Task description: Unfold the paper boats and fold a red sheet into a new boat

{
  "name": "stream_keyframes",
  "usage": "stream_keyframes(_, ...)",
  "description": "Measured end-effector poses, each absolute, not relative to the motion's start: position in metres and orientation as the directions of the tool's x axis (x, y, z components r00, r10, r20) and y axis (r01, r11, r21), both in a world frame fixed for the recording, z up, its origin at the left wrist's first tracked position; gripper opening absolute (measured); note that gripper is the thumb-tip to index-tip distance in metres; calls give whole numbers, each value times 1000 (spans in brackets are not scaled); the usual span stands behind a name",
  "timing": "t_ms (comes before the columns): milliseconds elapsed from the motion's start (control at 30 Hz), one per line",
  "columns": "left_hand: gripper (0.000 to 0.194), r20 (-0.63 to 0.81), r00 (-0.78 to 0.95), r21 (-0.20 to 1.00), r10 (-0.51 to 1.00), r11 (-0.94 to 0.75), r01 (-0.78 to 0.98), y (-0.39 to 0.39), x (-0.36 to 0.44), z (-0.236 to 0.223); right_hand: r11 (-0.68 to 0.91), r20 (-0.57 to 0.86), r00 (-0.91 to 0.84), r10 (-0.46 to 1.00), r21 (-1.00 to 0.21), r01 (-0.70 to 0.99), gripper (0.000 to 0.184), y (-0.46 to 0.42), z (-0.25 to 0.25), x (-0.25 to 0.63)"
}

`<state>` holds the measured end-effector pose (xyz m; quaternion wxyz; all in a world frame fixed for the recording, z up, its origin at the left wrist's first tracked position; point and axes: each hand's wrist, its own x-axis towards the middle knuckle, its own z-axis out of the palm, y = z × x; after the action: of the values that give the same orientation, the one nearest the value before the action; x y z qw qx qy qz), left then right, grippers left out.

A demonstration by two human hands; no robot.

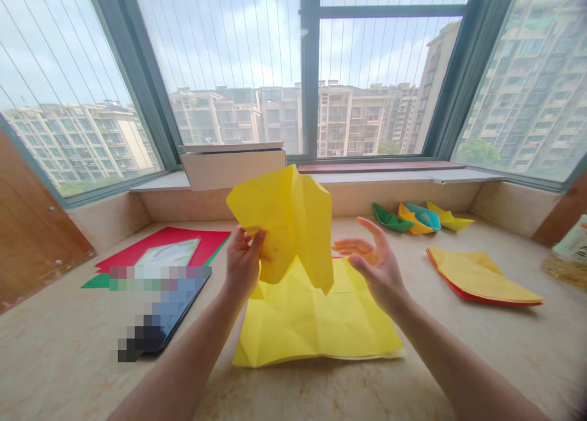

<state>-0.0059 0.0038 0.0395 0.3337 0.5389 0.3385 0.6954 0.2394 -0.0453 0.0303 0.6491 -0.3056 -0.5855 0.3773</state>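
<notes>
A sheet of yellow paper (275,210), creased down its middle, is held up in the air by my left hand (244,256). The thumb lies on the near face and the fingers are behind the left edge. My right hand (378,259) is raised just to the right of the sheet, apart from it, with fingers spread and nothing in them. Below both hands, a larger creased yellow sheet (316,329) lies unfolded on the counter, its back part covered by the raised paper.
Folded paper boats (415,218) stand at the back right. Yellow and red paper (481,277) lies in front of them. On the left are red and green sheets (169,237) and a partly blurred phone (183,314). A white box (236,169) rests on the sill; a bottle (571,250) stands far right.
</notes>
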Motion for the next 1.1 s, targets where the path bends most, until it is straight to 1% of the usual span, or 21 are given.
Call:
stream_keyframes(33,34,514,-199,836,834,-539,-102,3,-5,39,481,492,-66,868,-867,-130,74,-44,28,238)
stream_keyframes(67,34,509,-194,841,839,-532,-95,3,-4,39,442,453,-152,879,-891,-102,73,-44,25,237)
stream_keyframes(167,33,508,-187,851,841,-524,-45,-1,-2,38,405,375,-361,854,-914,7,61,-47,20,234)
stream_keyframes(233,32,508,-190,857,840,-515,15,-4,-1,36,418,360,-454,815,-908,30,58,-52,20,231)
stream_keyframes(300,31,510,-182,859,841,-508,62,-6,0,34,416,336,-485,807,-907,64,52,-55,20,226)
stream_keyframes(333,32,509,-172,860,843,-505,70,-6,0,33,408,323,-464,824,-909,91,47,-56,20,224)
stream_keyframes(400,33,506,-152,862,849,-502,67,-6,0,32,380,310,-369,876,-915,133,37,-53,17,220)
stream_keyframes(467,33,505,-153,863,850,-501,66,-3,-3,32,356,317,-247,916,-925,133,33,-47,13,219)
stream_keyframes(667,35,539,-166,841,826,-514,169,8,-16,31,293,304,70,950,-947,131,36,-29,10,237)
stream_keyframes(733,34,540,-168,840,825,-513,178,11,-19,31,280,298,153,942,-952,124,37,-25,14,245)
stream_keyframes(833,32,550,-243,835,799,-531,145,16,-22,32,313,314,265,912,-949,46,37,-22,21,253)
stream_keyframes(933,33,534,-298,839,791,-540,69,22,-26,34,345,324,307,895,-938,-17,38,-22,25,254)
stream_keyframes(1100,36,461,-344,876,818,-481,29,30,-35,34,319,297,269,916,-947,-42,44,-25,23,247)
